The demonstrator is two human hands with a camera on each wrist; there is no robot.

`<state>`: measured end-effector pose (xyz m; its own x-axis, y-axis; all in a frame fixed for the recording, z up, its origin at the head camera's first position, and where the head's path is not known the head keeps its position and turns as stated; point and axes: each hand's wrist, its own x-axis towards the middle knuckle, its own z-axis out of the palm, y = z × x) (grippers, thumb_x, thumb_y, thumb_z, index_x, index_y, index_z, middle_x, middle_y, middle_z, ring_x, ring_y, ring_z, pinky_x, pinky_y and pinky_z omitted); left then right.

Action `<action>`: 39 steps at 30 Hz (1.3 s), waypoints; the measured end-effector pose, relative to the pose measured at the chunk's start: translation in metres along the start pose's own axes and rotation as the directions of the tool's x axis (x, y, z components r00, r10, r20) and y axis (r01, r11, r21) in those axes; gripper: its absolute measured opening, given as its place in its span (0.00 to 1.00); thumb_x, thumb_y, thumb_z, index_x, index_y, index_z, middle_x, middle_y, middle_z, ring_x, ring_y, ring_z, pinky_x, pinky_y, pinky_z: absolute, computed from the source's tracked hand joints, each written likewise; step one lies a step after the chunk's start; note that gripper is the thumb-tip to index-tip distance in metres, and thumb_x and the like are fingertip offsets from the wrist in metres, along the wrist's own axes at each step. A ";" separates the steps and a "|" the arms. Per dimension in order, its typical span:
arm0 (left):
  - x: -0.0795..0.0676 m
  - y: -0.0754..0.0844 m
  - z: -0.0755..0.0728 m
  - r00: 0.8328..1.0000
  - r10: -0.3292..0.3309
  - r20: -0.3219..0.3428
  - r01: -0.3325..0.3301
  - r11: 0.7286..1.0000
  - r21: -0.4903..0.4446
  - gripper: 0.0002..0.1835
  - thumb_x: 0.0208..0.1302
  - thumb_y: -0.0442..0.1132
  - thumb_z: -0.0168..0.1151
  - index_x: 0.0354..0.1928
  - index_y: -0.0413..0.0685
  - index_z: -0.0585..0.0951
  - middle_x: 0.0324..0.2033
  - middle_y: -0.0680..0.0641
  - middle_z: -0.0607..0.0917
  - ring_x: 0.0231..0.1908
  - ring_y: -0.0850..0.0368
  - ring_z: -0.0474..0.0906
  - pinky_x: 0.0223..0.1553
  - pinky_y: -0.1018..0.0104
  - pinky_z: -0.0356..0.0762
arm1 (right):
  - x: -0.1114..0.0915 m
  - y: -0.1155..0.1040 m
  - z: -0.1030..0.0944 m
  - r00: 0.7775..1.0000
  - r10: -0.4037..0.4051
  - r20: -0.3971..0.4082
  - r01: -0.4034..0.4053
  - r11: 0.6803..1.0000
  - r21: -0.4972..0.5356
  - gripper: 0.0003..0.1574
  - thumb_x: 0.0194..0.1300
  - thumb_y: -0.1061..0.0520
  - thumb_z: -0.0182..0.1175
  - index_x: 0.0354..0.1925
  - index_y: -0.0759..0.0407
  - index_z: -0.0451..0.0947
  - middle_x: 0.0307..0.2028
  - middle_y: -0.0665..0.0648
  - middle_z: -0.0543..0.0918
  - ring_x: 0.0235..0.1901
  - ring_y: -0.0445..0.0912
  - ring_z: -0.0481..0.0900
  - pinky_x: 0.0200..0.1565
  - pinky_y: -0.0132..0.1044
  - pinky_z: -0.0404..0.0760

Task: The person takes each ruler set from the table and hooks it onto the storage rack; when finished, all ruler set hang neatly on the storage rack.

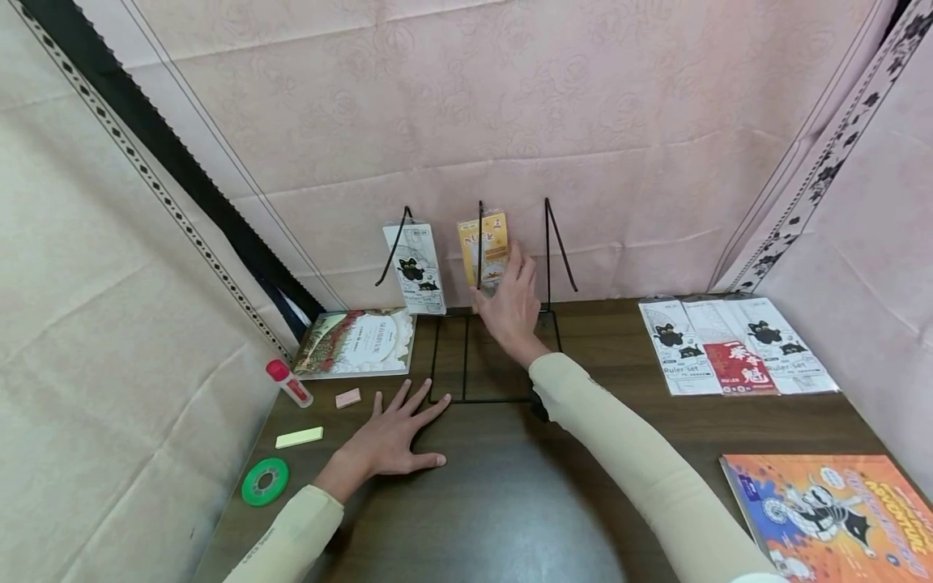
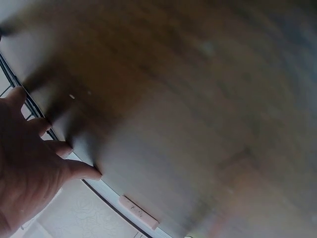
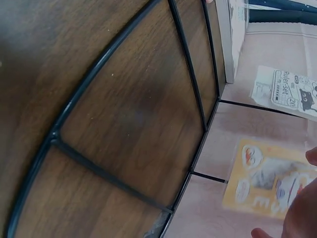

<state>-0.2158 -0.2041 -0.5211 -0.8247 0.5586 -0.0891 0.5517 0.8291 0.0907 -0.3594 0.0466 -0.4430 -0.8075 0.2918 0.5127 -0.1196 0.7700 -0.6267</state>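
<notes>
My right hand (image 1: pixel 510 304) is at a yellow flat packet (image 1: pixel 494 243) by the middle hook of a black wire display rack (image 1: pixel 503 401). Fingers lie along the packet's right side, with the thumb by its lower left corner. The right wrist view shows the yellow packet (image 3: pixel 247 188) upright beside the hand (image 3: pixel 302 213). On the rack's left hook hangs a white ruler-set packet (image 1: pixel 417 267) with a black cat; the right hook (image 1: pixel 548 243) is bare. My left hand (image 1: pixel 394 441) rests on the table, fingers spread, fingertips right at the rack's front wire.
At left are a card-like booklet (image 1: pixel 364 344), a red-capped glue stick (image 1: pixel 288 382), a pink eraser (image 1: pixel 347 397), a pale yellow strip (image 1: pixel 299 438) and a green ring (image 1: pixel 265 482). Ruler-set packets (image 1: pixel 674 348) flank a red packet (image 1: pixel 742 368) at right, with an orange book (image 1: pixel 838 518) nearer.
</notes>
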 end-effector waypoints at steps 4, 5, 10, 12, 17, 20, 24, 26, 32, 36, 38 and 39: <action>-0.001 -0.001 0.000 1.000 -0.005 0.001 0.005 1.000 0.006 0.49 0.50 0.82 0.46 0.74 0.80 0.47 0.77 0.50 0.46 0.76 0.37 0.41 0.62 0.23 0.46 | -0.001 0.006 -0.002 1.000 -0.008 0.007 0.009 0.999 -0.033 0.70 0.48 0.36 0.71 0.76 0.43 0.38 0.66 0.58 0.59 0.55 0.53 0.70 0.30 0.46 0.79; -0.001 -0.001 0.000 1.000 -0.009 0.000 0.009 1.000 0.009 0.49 0.50 0.82 0.46 0.74 0.80 0.47 0.77 0.50 0.46 0.76 0.37 0.41 0.62 0.22 0.47 | -0.002 0.008 -0.003 1.000 -0.013 0.009 0.014 0.999 -0.041 0.69 0.48 0.35 0.70 0.76 0.44 0.40 0.66 0.59 0.60 0.56 0.53 0.70 0.32 0.46 0.79; 0.003 0.000 0.002 1.000 0.001 -0.014 0.000 1.000 0.013 0.50 0.49 0.83 0.44 0.74 0.80 0.47 0.77 0.49 0.47 0.75 0.37 0.43 0.60 0.21 0.47 | -0.005 0.024 -0.013 1.000 -0.027 0.010 0.027 0.998 -0.057 0.65 0.48 0.33 0.70 0.74 0.51 0.50 0.66 0.61 0.62 0.61 0.56 0.66 0.48 0.51 0.77; 0.005 0.000 0.003 1.000 0.003 -0.015 -0.003 1.000 0.013 0.50 0.49 0.84 0.44 0.74 0.80 0.47 0.77 0.50 0.47 0.75 0.38 0.43 0.61 0.22 0.47 | -0.006 0.033 -0.019 1.000 -0.025 0.011 0.026 0.999 -0.047 0.63 0.48 0.34 0.71 0.72 0.53 0.53 0.66 0.62 0.62 0.62 0.56 0.65 0.53 0.53 0.74; 0.003 0.000 0.001 1.000 -0.013 0.004 0.013 1.000 0.022 0.49 0.50 0.83 0.44 0.74 0.81 0.45 0.77 0.51 0.45 0.76 0.38 0.40 0.63 0.23 0.45 | -0.004 0.061 -0.029 0.999 -0.047 0.003 0.047 0.996 -0.071 0.60 0.48 0.37 0.72 0.71 0.54 0.56 0.62 0.64 0.68 0.57 0.59 0.69 0.51 0.55 0.72; 0.001 0.000 0.000 1.000 -0.012 0.009 0.012 1.000 0.011 0.49 0.51 0.82 0.46 0.74 0.80 0.45 0.77 0.50 0.45 0.76 0.38 0.39 0.64 0.24 0.45 | -0.001 0.080 -0.038 0.998 -0.058 -0.011 0.056 0.992 -0.112 0.57 0.49 0.37 0.70 0.70 0.55 0.58 0.61 0.65 0.69 0.56 0.60 0.69 0.50 0.57 0.72; 0.000 0.000 0.001 1.000 -0.011 0.009 0.011 1.000 0.006 0.49 0.51 0.82 0.46 0.74 0.80 0.46 0.77 0.50 0.45 0.76 0.38 0.40 0.63 0.23 0.45 | 0.004 0.107 -0.051 0.999 -0.050 0.002 0.050 0.992 -0.120 0.55 0.51 0.39 0.70 0.69 0.55 0.58 0.62 0.64 0.64 0.59 0.58 0.64 0.51 0.57 0.69; 0.000 0.000 0.001 1.000 -0.013 0.011 0.012 1.000 0.011 0.49 0.50 0.82 0.45 0.74 0.81 0.45 0.77 0.51 0.45 0.76 0.38 0.40 0.63 0.23 0.45 | 0.007 0.120 -0.058 0.999 -0.042 0.007 0.043 0.992 -0.119 0.56 0.50 0.39 0.71 0.70 0.54 0.57 0.63 0.63 0.64 0.60 0.58 0.64 0.52 0.56 0.68; 0.002 -0.001 0.001 1.000 -0.011 0.002 0.011 1.000 0.011 0.50 0.49 0.82 0.46 0.74 0.81 0.46 0.77 0.50 0.46 0.76 0.37 0.42 0.62 0.22 0.46 | 0.014 0.158 -0.078 0.999 -0.034 -0.005 0.033 0.991 -0.133 0.57 0.50 0.42 0.72 0.71 0.54 0.56 0.61 0.65 0.65 0.58 0.59 0.64 0.53 0.57 0.67; 0.002 -0.001 0.000 1.000 -0.007 0.012 0.007 1.000 0.010 0.50 0.50 0.82 0.46 0.74 0.80 0.46 0.77 0.50 0.45 0.76 0.37 0.41 0.62 0.23 0.46 | 0.017 0.180 -0.094 1.000 0.001 -0.024 -0.004 0.989 -0.148 0.56 0.50 0.43 0.72 0.70 0.57 0.57 0.59 0.68 0.66 0.58 0.61 0.63 0.55 0.58 0.65; 0.002 -0.001 -0.001 1.000 -0.006 0.020 0.006 1.000 0.007 0.49 0.51 0.82 0.46 0.74 0.80 0.46 0.77 0.50 0.45 0.76 0.37 0.40 0.63 0.23 0.46 | 0.018 0.190 -0.101 0.999 0.018 -0.032 -0.023 0.989 -0.149 0.56 0.50 0.43 0.72 0.69 0.58 0.57 0.60 0.68 0.66 0.59 0.62 0.63 0.57 0.59 0.64; 0.001 -0.001 -0.001 1.000 -0.007 0.024 0.006 1.000 0.008 0.49 0.50 0.82 0.45 0.74 0.80 0.45 0.77 0.50 0.45 0.76 0.37 0.40 0.63 0.23 0.46 | 0.018 0.195 -0.105 0.999 0.024 -0.037 -0.029 0.988 -0.154 0.56 0.50 0.43 0.72 0.69 0.58 0.57 0.60 0.68 0.66 0.59 0.63 0.63 0.57 0.59 0.64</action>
<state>-0.2176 -0.2040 -0.5205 -0.8250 0.5536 -0.1138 0.5475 0.8328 0.0821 -0.3370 0.2621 -0.4944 -0.7881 0.3307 0.5191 -0.0060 0.8393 -0.5437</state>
